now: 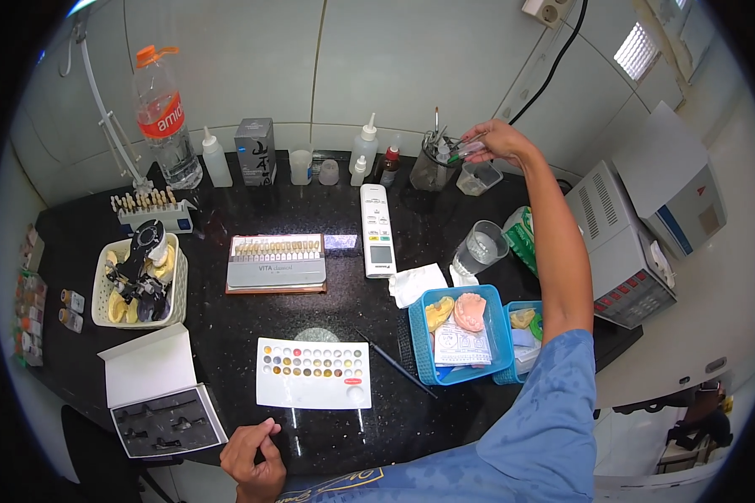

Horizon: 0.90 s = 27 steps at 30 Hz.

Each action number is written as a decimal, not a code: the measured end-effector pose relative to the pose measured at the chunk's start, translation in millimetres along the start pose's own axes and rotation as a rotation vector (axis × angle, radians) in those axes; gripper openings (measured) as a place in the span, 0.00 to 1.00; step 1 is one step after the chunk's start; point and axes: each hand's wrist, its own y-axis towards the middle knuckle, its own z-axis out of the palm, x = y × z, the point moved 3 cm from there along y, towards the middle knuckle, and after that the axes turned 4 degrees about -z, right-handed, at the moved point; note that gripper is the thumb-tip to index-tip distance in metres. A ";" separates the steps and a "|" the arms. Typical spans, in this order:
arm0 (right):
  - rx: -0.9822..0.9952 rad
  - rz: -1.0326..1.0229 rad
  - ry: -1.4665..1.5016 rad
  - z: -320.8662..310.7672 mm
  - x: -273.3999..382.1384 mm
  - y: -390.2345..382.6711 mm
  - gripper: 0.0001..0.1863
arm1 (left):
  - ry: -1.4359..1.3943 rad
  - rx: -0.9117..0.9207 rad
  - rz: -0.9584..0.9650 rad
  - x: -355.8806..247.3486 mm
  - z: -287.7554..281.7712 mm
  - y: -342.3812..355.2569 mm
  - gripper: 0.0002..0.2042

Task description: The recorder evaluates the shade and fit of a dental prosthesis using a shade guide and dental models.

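Observation:
My right hand [499, 141] reaches to the back of the counter, its fingers pinched on a slim, clear pen-like tool [468, 152] with a green end. That tool lies over the rim of a dark mesh cup [429, 174] full of brushes and instruments. How far it sits inside the cup is hidden. At the front edge my left hand [253, 459] rests with fingers curled in, nothing visible in it. Just beyond it lies a white palette [315, 397] with rows of coloured wells. A dark, slim brush [397, 364] lies to the palette's right.
A blue basket [419, 339] holds dental casts [470, 311]. Behind it stand a glass of water [481, 248] and a remote control [378, 233]. A tooth shade guide [276, 272] lies mid-counter. On the left are a cream basket [182, 285] and an open box [147, 356]; a grey machine [617, 239] stands right.

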 end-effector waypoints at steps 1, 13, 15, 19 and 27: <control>-0.001 -0.001 0.000 -3.1 -3.4 -0.5 0.18 | 0.001 -0.001 -0.006 0.4 0.3 -0.5 0.10; -0.226 -0.408 -0.298 -2.9 -3.8 -14.2 0.10 | 0.052 -0.006 -0.061 8.9 6.9 -6.3 0.10; -0.425 -0.426 -0.343 -8.6 9.3 -28.3 0.10 | 0.053 -0.005 -0.065 9.3 7.4 -7.1 0.10; -0.582 -0.473 -0.197 -30.9 11.1 -50.6 0.09 | 0.041 -0.010 -0.045 10.6 7.3 -9.1 0.10; -0.724 -0.595 -0.117 -60.7 46.3 -157.3 0.09 | 0.041 -0.019 -0.052 7.4 5.7 -13.0 0.10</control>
